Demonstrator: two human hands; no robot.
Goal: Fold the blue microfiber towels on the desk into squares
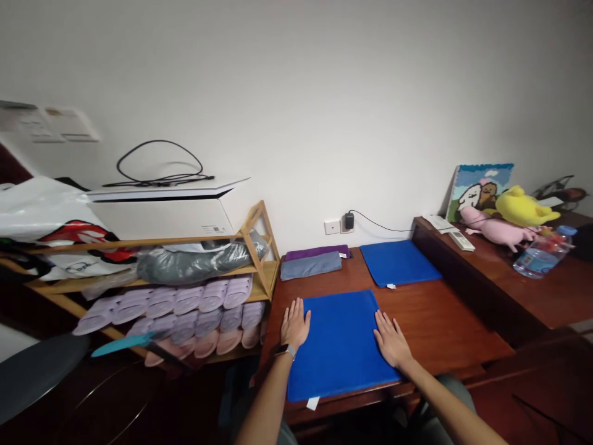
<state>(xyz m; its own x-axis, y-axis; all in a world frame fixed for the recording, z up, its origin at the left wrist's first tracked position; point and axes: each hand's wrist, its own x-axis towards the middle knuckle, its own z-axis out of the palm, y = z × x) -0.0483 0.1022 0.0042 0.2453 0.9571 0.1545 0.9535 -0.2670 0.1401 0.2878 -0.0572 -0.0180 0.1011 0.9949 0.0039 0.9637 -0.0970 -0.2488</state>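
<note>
A blue cloth [338,346] lies spread flat on the brown wooden table [417,315], with a white tag at its front edge. My left hand [294,324] rests flat at the cloth's left edge, fingers stretched out; a watch is on that wrist. At the right edge my right hand [391,340] lies flat too, fingers a little apart. Neither hand grips anything. Behind, a second blue cloth [399,262], folded smaller, lies at the back right of the table. A folded grey-blue cloth [310,266] and a folded purple cloth [317,252] sit at the back left.
Left of the table stands a wooden rack [264,247] with several lilac and pink slippers [188,300] and a white box [171,216]. On the higher surface at right are a remote [462,241], plush toys [498,228] and a water bottle [542,256]. A charger [349,219] is plugged into the wall.
</note>
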